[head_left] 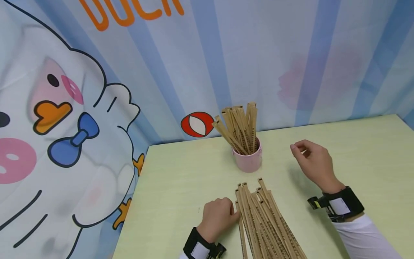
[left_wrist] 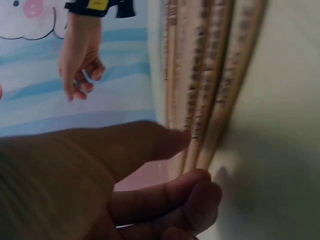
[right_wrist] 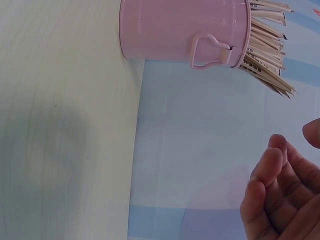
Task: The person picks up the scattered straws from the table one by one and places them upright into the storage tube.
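The loose sticks (head_left: pixel 262 223) fan across the table (head_left: pixel 181 180), at the pink cup's (head_left: pixel 247 163) six o'clock. At their nine, my left hand (head_left: pixel 216 217) touches the edge, part-curled, thumb and fingers gapped, gripping none; a sideways nudge could scatter them. At the cup's three, my loosely curled, empty right hand (head_left: pixel 315 165) steadies nothing; knocking the leaning bunch (head_left: pixel 240 126) might tip it.
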Demonstrator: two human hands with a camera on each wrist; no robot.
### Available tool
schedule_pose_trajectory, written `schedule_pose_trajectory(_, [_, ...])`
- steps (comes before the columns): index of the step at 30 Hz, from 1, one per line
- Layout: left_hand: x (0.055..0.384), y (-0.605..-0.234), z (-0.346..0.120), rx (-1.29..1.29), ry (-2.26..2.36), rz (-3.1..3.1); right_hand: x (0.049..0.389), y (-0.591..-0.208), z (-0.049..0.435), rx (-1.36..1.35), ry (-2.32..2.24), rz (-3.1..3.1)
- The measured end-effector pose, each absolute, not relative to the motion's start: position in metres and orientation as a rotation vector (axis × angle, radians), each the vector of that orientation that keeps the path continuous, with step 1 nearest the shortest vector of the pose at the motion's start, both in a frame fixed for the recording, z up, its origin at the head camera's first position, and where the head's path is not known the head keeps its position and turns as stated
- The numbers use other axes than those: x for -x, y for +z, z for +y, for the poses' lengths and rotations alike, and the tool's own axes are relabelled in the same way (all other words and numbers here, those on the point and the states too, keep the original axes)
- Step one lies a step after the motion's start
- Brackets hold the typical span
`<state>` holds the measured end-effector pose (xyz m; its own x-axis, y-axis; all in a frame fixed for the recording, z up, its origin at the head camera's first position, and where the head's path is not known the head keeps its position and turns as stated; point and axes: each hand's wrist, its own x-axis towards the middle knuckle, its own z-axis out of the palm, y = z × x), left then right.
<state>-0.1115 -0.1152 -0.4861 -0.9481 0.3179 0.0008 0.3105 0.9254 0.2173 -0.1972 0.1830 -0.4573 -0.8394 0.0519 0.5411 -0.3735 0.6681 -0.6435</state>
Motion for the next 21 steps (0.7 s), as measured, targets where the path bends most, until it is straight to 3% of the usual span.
schedule_pose_trajectory(11, [0.108,-0.495,-0.109,-0.551,0.246,3.050,0.198,-0.458,0.182,-0.237,1.076,-2.350])
schedule_pose_trajectory(21, [0.117,-0.497,-0.118,-0.415,0.350,3.115,0.196,-0.457,0.180,-0.242,1.072,-2.399])
